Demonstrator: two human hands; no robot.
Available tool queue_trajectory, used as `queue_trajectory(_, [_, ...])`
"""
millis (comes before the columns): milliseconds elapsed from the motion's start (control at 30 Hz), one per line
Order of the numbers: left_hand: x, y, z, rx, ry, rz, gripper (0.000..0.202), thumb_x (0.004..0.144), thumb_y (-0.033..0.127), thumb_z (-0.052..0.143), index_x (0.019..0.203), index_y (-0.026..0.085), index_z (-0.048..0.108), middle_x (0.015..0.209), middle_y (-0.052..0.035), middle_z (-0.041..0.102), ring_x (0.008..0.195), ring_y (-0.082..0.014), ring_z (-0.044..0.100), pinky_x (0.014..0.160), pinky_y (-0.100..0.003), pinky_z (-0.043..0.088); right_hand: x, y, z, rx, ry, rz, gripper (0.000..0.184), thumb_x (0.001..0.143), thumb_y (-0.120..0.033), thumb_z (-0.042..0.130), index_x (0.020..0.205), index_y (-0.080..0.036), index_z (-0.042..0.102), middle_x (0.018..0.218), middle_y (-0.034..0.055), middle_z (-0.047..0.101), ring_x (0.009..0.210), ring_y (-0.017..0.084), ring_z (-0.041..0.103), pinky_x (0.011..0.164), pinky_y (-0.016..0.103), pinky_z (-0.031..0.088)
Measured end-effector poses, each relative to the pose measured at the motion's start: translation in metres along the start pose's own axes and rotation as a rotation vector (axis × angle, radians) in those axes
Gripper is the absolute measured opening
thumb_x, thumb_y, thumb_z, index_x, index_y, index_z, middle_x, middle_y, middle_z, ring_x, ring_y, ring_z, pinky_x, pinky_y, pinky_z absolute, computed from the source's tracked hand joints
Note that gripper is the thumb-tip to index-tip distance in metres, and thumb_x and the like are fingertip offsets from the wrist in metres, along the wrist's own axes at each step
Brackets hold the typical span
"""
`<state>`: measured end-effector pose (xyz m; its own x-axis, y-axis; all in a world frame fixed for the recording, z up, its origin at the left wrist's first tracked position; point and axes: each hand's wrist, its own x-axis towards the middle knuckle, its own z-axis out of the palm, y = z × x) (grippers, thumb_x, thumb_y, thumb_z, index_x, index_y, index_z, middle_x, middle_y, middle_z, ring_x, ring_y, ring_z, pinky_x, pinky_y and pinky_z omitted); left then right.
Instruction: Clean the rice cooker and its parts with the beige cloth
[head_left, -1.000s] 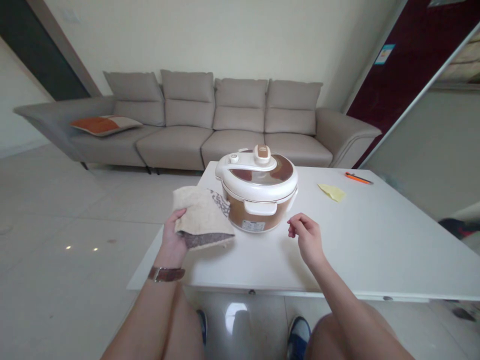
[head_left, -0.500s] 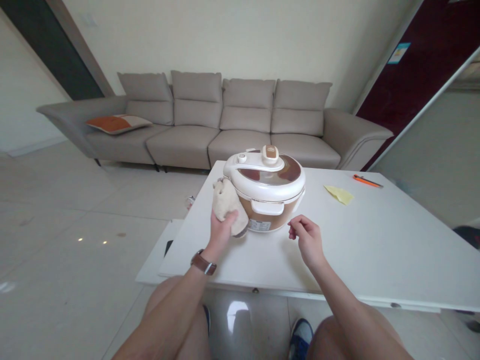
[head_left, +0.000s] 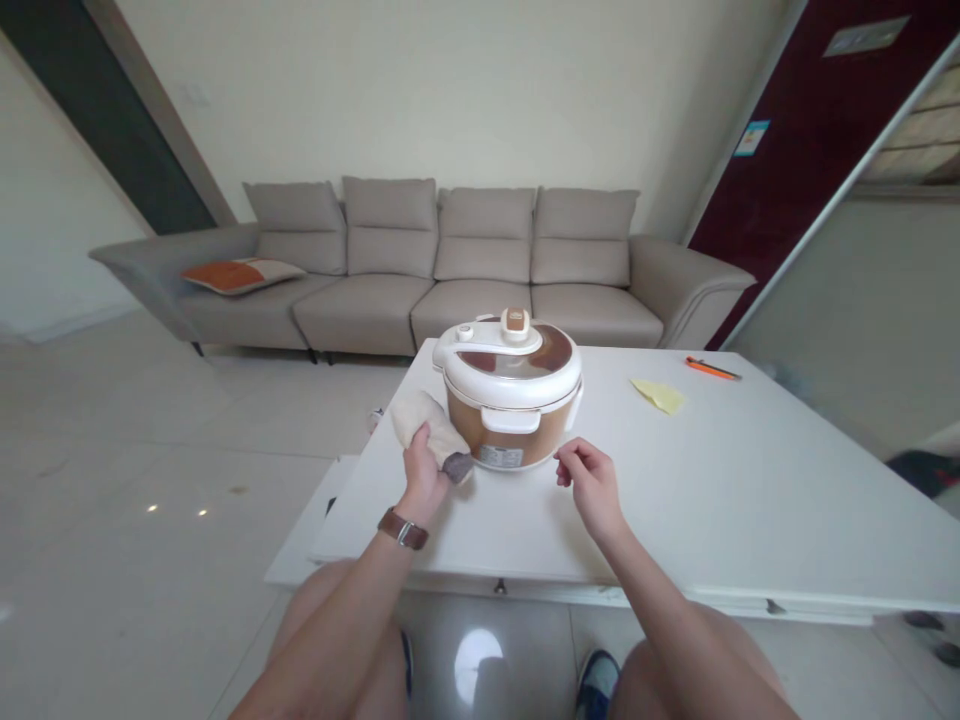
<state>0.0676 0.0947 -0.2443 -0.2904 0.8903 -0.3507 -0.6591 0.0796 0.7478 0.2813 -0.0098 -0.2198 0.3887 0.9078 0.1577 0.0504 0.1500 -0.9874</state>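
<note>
A brown and white pressure cooker (head_left: 512,393) with its lid on stands near the front left of a white table (head_left: 720,500). My left hand (head_left: 421,478) grips a bunched beige cloth (head_left: 424,426) and holds it against the cooker's left side. A watch sits on that wrist. My right hand (head_left: 589,485) rests on the table just in front of the cooker's right side, fingers loosely curled with nothing in them.
A yellow paper piece (head_left: 658,394) and an orange pen-like tool (head_left: 711,369) lie at the far right of the table. A grey sofa (head_left: 465,270) with an orange cushion (head_left: 240,275) stands behind. Tiled floor lies to the left.
My left hand brought the cloth from the table's left edge to the cooker's side and bunched it up. The right hand barely moved.
</note>
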Motion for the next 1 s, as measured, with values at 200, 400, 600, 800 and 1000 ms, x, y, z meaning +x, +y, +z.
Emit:
queue_trajectory(200, [-0.018, 0.027, 0.03, 0.268, -0.19, 0.63, 0.037, 0.085, 0.029, 0.073, 0.12, 0.018, 0.073, 0.125, -0.0106, 0.076, 0.125, -0.0261, 0.068, 0.112, -0.039, 0.051, 0.0, 0.001, -0.014, -0.014, 0.017, -0.022, 0.019, 0.079, -0.036, 0.064, 0.068, -0.021, 0.065, 0.054, -0.0026, 0.057, 0.052, 0.014, 0.053, 0.053, 0.027, 0.042])
queue_trajectory(400, [-0.054, 0.041, 0.07, 1.019, -0.618, 1.149, 0.052, 0.09, 0.012, 0.057, 0.14, 0.024, 0.065, 0.152, -0.0086, 0.061, 0.148, -0.0287, 0.048, 0.131, -0.053, 0.02, 0.009, 0.003, -0.014, -0.002, 0.034, -0.022, 0.022, 0.079, -0.038, 0.064, 0.066, -0.021, 0.064, 0.054, -0.0028, 0.056, 0.051, 0.014, 0.053, 0.053, 0.027, 0.041])
queue_trajectory(600, [-0.09, 0.041, 0.113, 1.472, -0.657, 1.298, 0.054, 0.083, 0.005, 0.058, 0.134, 0.023, 0.066, 0.146, -0.0164, 0.063, 0.14, -0.0372, 0.051, 0.126, -0.062, 0.018, 0.016, 0.007, -0.001, 0.004, 0.052, -0.034, 0.021, 0.079, -0.038, 0.063, 0.067, -0.021, 0.064, 0.052, -0.0036, 0.055, 0.05, 0.014, 0.052, 0.052, 0.027, 0.039])
queue_trajectory(800, [-0.122, 0.021, 0.156, 1.645, -0.538, 1.216, 0.034, 0.093, 0.011, 0.051, 0.123, 0.015, 0.068, 0.122, -0.0257, 0.068, 0.123, -0.0392, 0.061, 0.107, -0.058, 0.038, 0.021, 0.01, 0.004, 0.004, 0.136, -0.054, 0.022, 0.077, -0.037, 0.06, 0.061, -0.022, 0.059, 0.05, -0.0031, 0.054, 0.048, 0.014, 0.05, 0.051, 0.027, 0.038])
queue_trajectory(1000, [-0.118, 0.024, 0.142, 1.638, -0.606, 1.316, 0.035, 0.093, 0.011, 0.051, 0.123, 0.02, 0.067, 0.134, -0.0194, 0.066, 0.126, -0.0357, 0.059, 0.109, -0.051, 0.041, 0.026, 0.008, 0.001, 0.072, 0.196, -0.023, 0.021, 0.073, -0.038, 0.061, 0.061, -0.021, 0.06, 0.05, -0.0032, 0.054, 0.048, 0.014, 0.05, 0.05, 0.027, 0.039])
